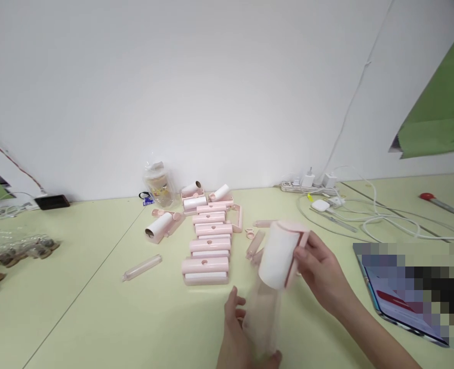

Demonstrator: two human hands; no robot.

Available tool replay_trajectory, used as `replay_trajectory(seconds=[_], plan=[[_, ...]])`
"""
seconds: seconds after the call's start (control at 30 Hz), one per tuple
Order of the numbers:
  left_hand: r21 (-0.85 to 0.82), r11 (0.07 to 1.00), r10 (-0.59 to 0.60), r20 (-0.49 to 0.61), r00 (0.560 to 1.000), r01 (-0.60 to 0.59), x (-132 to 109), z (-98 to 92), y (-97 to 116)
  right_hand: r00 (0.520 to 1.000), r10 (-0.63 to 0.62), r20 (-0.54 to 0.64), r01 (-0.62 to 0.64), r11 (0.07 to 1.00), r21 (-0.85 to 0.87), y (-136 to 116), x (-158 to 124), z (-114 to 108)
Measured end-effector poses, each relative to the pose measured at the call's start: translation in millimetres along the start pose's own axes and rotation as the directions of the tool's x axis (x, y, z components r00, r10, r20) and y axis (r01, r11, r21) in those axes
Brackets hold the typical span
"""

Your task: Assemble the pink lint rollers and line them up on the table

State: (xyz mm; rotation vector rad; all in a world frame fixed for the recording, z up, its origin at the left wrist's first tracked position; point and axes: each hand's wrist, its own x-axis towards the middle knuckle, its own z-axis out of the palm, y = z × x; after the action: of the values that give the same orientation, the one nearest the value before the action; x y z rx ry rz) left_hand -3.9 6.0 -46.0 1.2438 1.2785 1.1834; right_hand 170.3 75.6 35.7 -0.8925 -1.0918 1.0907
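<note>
My right hand (321,271) grips a lint roller (278,253) by its pale pink holder, its white sticky roll tilted and facing left. Just under the roll is a translucent, slightly blurred cover (263,318). My left hand (240,328) is curled around this cover from the left, low in the view. Whether the cover touches the roll, I cannot tell. To the left, a column of pink lint rollers (205,265) lies on the table. Loose translucent pink handles (254,245) and a small pink ring part (250,233) lie close behind the held roller.
Further left are another lint roller (159,225) and a single handle (142,267). A plastic-wrapped cup (159,184) stands by the wall. On the right lie a tablet-like device (399,302), white cables (384,225), a power strip (307,188) and a red-handled tool (442,202).
</note>
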Motion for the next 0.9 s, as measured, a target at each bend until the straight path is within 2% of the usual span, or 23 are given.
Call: replay_trajectory(seconds=[0.07,0.13,0.2,0.27,0.33,0.4,0.5,0.67,0.9], plan=[[0.036,0.999,0.038,0.017,0.999,-0.039,0,-8.1,-3,0.988,-0.085,0.127,0.101,0.986,-0.13,3,-7,0],[0.013,0.996,0.091,0.048,0.995,-0.092,0,-19.3,-3,0.939,-0.161,0.303,0.243,0.936,-0.254,2,-14,4],[-0.035,0.995,0.1,0.068,0.993,-0.098,-2,-30.7,-3,0.835,-0.183,0.518,0.402,0.846,-0.349,-1,-20,11],[-0.089,0.993,0.08,0.106,0.991,-0.071,-4,-40.2,-2,0.697,-0.13,0.705,0.548,0.731,-0.407,-7,-24,22],[-0.129,0.991,0.056,0.169,0.984,-0.035,-5,-47.4,-2,0.589,-0.045,0.807,0.653,0.615,-0.442,-11,-26,31],[-0.149,0.989,0.037,0.235,0.971,-0.002,-6,-53.0,-2,0.536,0.044,0.843,0.7,0.535,-0.473,-15,-26,39],[-0.15,0.988,0.02,0.315,0.949,0.029,-5,-60.3,1,0.509,0.137,0.85,0.703,0.503,-0.503,-18,-27,44],[-0.032,0.999,0.028,0.487,0.873,-0.014,-2,-68.9,9,0.51,0.186,0.84,0.703,0.473,-0.531,-23,-30,45],[-0.011,0.998,0.055,0.522,0.851,-0.057,-1,-69.7,9,0.503,0.252,0.827,0.676,0.482,-0.558,-24,-32,44]])
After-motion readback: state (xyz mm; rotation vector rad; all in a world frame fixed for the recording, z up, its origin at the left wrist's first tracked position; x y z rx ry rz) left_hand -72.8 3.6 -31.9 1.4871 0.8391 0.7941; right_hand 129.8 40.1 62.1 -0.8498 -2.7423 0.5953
